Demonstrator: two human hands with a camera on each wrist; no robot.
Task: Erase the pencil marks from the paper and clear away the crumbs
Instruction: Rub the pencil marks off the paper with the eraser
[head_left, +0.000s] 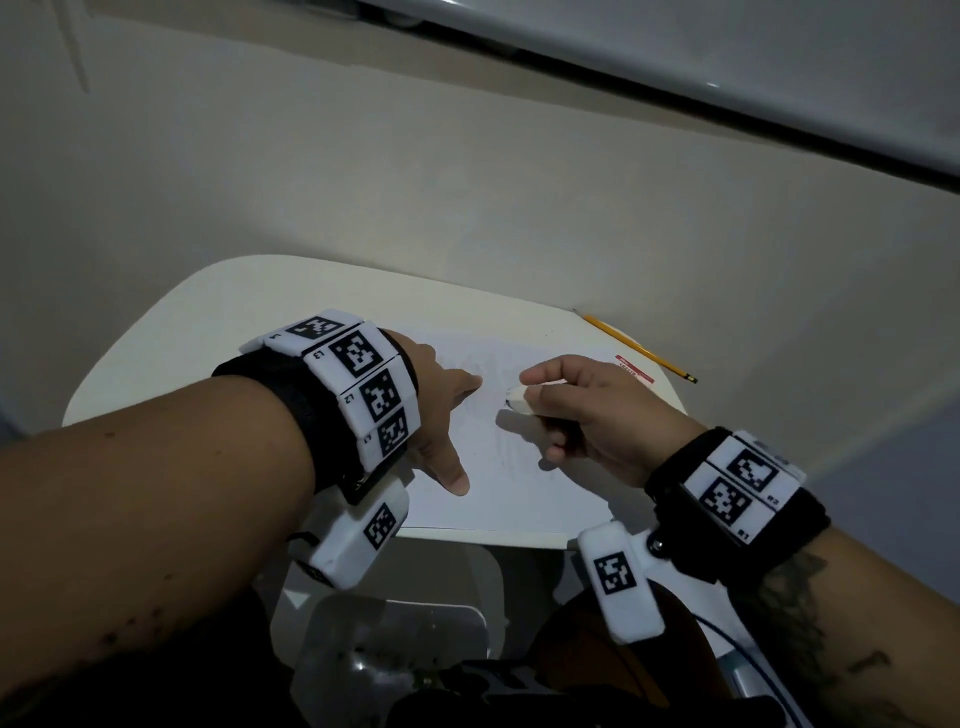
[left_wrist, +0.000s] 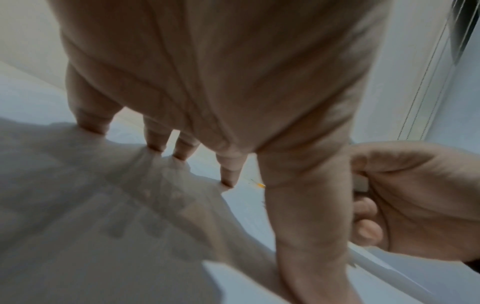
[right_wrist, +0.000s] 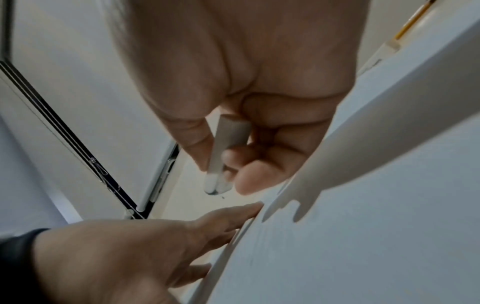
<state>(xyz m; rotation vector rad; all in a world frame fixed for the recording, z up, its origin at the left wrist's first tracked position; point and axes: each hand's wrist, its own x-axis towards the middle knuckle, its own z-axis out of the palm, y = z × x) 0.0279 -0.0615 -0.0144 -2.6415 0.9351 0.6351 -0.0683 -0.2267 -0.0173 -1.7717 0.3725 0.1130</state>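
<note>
We are mid-erasure. Our left hand (head_left: 441, 415), fingers spread flat, pins the white paper sheet (head_left: 519, 467) at desk centre. Our right hand (head_left: 597, 415) pinches the white block eraser (head_left: 517, 397). Faint marks remain at 6 o'clock; crumbs are uncleared.

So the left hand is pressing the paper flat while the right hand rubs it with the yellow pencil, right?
Not quite. The right hand holds a white eraser, not the yellow pencil, which lies untouched at the table's far right edge. The head view shows this, and the right wrist view shows the eraser pinched in the fingers. The rest stands: the left hand presses the paper flat.
</note>
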